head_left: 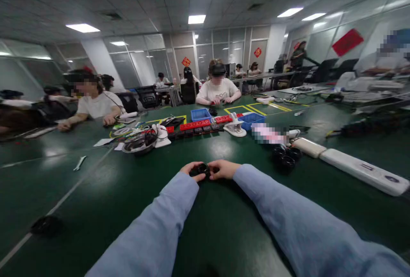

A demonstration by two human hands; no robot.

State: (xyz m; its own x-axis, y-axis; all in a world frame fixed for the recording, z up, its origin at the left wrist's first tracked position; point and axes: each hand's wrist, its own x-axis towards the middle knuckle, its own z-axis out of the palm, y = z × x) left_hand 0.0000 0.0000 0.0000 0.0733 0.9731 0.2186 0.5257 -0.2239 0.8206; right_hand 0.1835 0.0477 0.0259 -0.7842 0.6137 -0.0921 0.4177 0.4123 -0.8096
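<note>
Both my hands meet over the green table (96, 191) in front of me. My left hand (191, 170) and my right hand (225, 169) together grip a small black round part (203, 169) between the fingertips. Light blue sleeves cover both forearms. A cluster of similar black round parts (286, 157) lies to the right of my right hand, apart from it.
A white power strip (361, 170) lies at the right. Red and black trays (200, 126), blue bins (200, 114), a white holder (235, 126) and a bowl of cables (140, 142) stand further back. A wrench (79, 163) and a black disc (46, 225) lie left. Other people sit across the table.
</note>
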